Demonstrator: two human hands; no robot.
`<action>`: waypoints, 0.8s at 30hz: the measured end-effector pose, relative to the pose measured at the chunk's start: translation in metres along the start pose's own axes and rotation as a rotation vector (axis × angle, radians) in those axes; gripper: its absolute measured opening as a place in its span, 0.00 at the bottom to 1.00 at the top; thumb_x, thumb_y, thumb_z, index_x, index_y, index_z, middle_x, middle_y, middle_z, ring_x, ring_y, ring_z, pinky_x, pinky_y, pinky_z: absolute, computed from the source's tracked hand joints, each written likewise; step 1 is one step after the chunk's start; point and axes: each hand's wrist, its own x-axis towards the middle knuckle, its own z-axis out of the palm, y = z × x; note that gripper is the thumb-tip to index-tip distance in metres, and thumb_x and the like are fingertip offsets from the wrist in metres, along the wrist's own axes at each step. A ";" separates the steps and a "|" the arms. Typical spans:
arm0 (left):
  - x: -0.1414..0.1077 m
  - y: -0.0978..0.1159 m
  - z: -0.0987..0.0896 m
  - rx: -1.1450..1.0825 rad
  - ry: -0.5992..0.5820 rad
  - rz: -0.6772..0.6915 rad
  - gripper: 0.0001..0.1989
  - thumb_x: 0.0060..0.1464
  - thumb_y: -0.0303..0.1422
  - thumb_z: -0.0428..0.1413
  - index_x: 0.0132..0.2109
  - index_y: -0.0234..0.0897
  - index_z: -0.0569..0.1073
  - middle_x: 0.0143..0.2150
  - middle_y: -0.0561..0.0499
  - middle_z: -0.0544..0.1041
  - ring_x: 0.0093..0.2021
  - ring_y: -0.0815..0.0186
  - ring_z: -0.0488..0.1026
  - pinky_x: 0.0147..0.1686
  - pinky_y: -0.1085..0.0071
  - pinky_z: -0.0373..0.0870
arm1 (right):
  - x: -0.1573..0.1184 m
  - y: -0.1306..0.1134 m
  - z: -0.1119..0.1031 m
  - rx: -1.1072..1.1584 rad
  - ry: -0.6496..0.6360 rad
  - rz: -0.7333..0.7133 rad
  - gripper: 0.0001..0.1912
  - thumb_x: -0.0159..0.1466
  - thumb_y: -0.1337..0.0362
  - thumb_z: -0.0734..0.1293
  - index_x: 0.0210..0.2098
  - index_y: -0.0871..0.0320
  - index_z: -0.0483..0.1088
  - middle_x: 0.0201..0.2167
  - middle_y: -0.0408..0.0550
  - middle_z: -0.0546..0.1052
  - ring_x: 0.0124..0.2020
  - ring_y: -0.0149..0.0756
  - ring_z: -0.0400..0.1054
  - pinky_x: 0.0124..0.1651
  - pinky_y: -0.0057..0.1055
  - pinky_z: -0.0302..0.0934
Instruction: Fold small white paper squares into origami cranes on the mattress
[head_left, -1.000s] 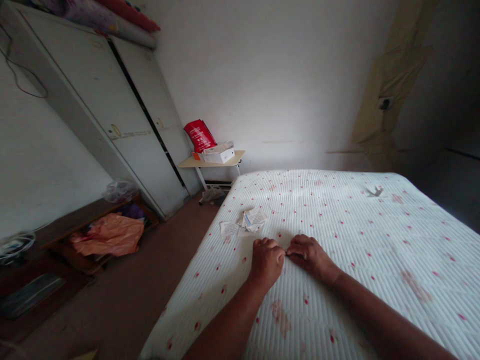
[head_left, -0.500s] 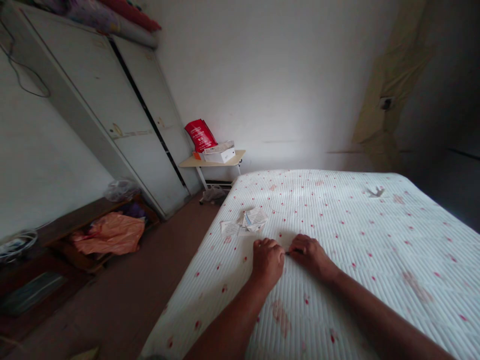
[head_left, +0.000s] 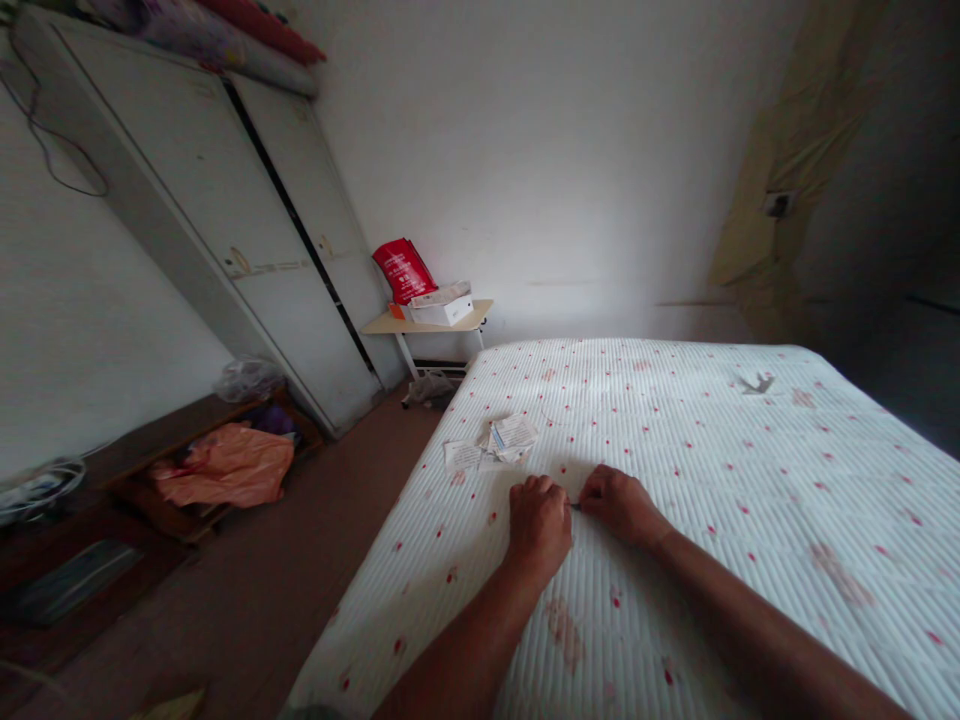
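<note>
Both hands are close together over the patterned mattress (head_left: 675, 480). My left hand (head_left: 538, 520) is closed, fingers curled, and what it holds is hidden. Just to its right, my right hand (head_left: 619, 503) pinches a small dark object (head_left: 576, 506) that shows in the gap between the hands; it is too small to name. Beyond my left hand lie printed paper pieces (head_left: 511, 438), overlapping on the mattress. A crumpled grey-white scrap (head_left: 758, 383) rests farther off at the right.
A small table (head_left: 480, 316) with a red bag (head_left: 403, 270) and a white box (head_left: 448, 308) stands past the mattress's far left corner. Left are a tall cabinet (head_left: 180, 180), an orange plastic bag (head_left: 232, 465) on low wooden furniture, and brown floor.
The whole view has shifted slightly, with the scene a little farther right. My right hand's fingers have moved slightly around the small dark object; both hands stay close together.
</note>
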 end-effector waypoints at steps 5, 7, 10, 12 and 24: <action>0.000 0.004 -0.002 0.033 -0.020 -0.012 0.06 0.54 0.27 0.50 0.34 0.36 0.72 0.38 0.47 0.71 0.43 0.61 0.65 0.43 0.64 0.59 | 0.002 -0.003 -0.003 -0.019 -0.028 0.065 0.07 0.54 0.70 0.64 0.24 0.59 0.74 0.28 0.46 0.74 0.27 0.29 0.66 0.29 0.23 0.54; 0.000 0.004 -0.002 0.034 -0.025 -0.021 0.06 0.54 0.27 0.49 0.34 0.36 0.72 0.38 0.47 0.71 0.44 0.61 0.65 0.43 0.64 0.59 | 0.003 -0.002 -0.002 -0.026 -0.036 0.077 0.05 0.53 0.70 0.65 0.24 0.59 0.73 0.28 0.46 0.74 0.27 0.29 0.66 0.29 0.23 0.54; -0.001 0.005 -0.001 0.043 -0.023 -0.035 0.07 0.54 0.28 0.49 0.35 0.35 0.71 0.39 0.46 0.70 0.44 0.61 0.65 0.43 0.64 0.59 | 0.005 0.001 0.000 -0.028 -0.039 0.086 0.04 0.53 0.68 0.66 0.24 0.59 0.73 0.28 0.45 0.74 0.27 0.30 0.66 0.29 0.23 0.53; -0.001 0.005 0.000 0.059 -0.024 -0.042 0.07 0.54 0.28 0.49 0.35 0.35 0.71 0.39 0.46 0.70 0.44 0.60 0.64 0.43 0.63 0.59 | 0.007 0.003 0.001 -0.015 -0.047 0.083 0.04 0.53 0.67 0.66 0.24 0.59 0.73 0.28 0.45 0.74 0.27 0.30 0.66 0.29 0.24 0.53; -0.001 0.011 -0.003 0.089 -0.061 -0.094 0.07 0.54 0.29 0.49 0.38 0.35 0.71 0.41 0.45 0.69 0.45 0.58 0.63 0.43 0.62 0.59 | 0.005 0.000 0.003 -0.079 -0.030 0.084 0.04 0.53 0.68 0.65 0.24 0.59 0.73 0.29 0.46 0.74 0.29 0.31 0.66 0.31 0.25 0.53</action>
